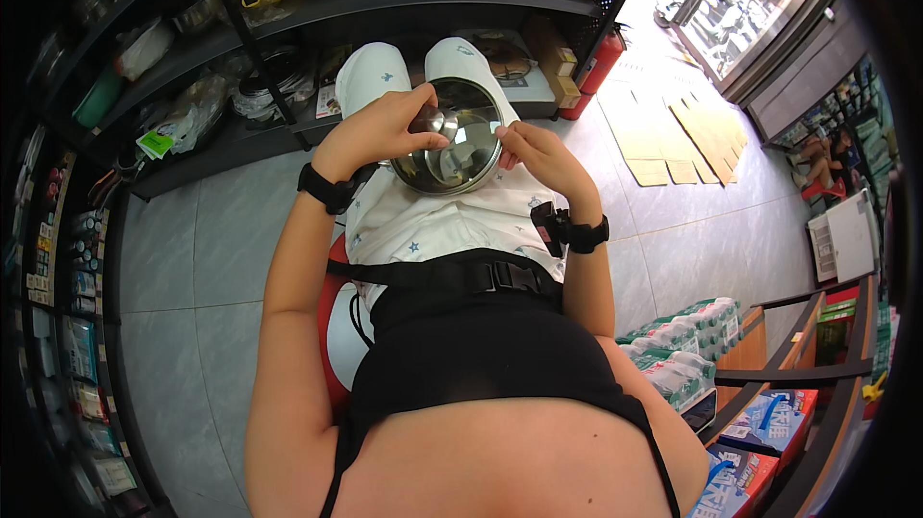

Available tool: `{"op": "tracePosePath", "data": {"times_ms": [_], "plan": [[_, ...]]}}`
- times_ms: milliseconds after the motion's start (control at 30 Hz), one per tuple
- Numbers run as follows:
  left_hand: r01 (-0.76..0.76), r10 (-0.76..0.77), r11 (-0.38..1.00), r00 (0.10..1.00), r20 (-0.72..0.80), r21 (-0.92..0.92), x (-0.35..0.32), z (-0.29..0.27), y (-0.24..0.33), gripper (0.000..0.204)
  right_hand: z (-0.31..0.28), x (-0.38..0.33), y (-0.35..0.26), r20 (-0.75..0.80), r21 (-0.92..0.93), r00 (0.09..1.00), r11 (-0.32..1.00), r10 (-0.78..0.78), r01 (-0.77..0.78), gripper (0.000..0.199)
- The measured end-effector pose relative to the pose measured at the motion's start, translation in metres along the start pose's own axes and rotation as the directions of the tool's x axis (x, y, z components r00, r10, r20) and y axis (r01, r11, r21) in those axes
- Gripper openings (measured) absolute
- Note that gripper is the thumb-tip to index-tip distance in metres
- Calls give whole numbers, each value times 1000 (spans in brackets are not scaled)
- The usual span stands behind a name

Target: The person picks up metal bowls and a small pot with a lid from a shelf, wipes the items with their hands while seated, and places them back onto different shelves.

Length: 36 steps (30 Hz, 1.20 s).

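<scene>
A round, shiny steel bowl [452,172] rests on my lap, over my white trousers, with bright reflections on its inner side. My left hand [389,124] reaches over its left side. The fingers of that hand are curled round a small rounded metal piece [433,121] inside the bowl; its full shape is hidden, so I cannot tell its kind. At the bowl's right edge, my right hand [534,148] pinches the rim between thumb and fingers. Each wrist wears a black strap.
Dark shelves [346,13] with pots and bagged wares stand ahead and left. A red fire extinguisher [603,74] stands beyond my right knee, near flattened cardboard [663,133] on the floor. Wrapped green-and-white packs [683,335] are at my right. Another person [825,164] sits far right.
</scene>
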<state>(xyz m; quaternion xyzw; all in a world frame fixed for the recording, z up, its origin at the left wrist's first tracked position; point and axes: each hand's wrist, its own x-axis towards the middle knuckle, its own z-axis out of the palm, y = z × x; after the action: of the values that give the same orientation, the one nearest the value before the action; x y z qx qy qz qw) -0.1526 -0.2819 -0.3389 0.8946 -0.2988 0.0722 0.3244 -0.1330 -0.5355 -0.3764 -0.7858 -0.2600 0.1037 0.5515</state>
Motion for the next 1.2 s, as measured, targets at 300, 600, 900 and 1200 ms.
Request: {"op": "tracePosePath", "data": {"times_ms": [300, 600, 900, 1200], "plan": [[234, -224, 970, 965, 138, -60, -6, -15, -17, 64, 2, 0, -3, 0, -139, 999, 990, -33, 33, 34], [531, -654, 749, 692, 307, 397, -26, -9, -76, 81, 0, 0, 0, 29, -112, 999, 993, -28, 31, 32], [475, -550, 833, 761, 343, 284, -30, -5, -85, 70, -1, -2, -2, 49, -52, 999, 999, -16, 18, 31], [492, -577, 814, 740, 345, 308, -29, 1, -91, 60, -4, -3, -2, 62, -53, 998, 999, 6, -3, 31]]}}
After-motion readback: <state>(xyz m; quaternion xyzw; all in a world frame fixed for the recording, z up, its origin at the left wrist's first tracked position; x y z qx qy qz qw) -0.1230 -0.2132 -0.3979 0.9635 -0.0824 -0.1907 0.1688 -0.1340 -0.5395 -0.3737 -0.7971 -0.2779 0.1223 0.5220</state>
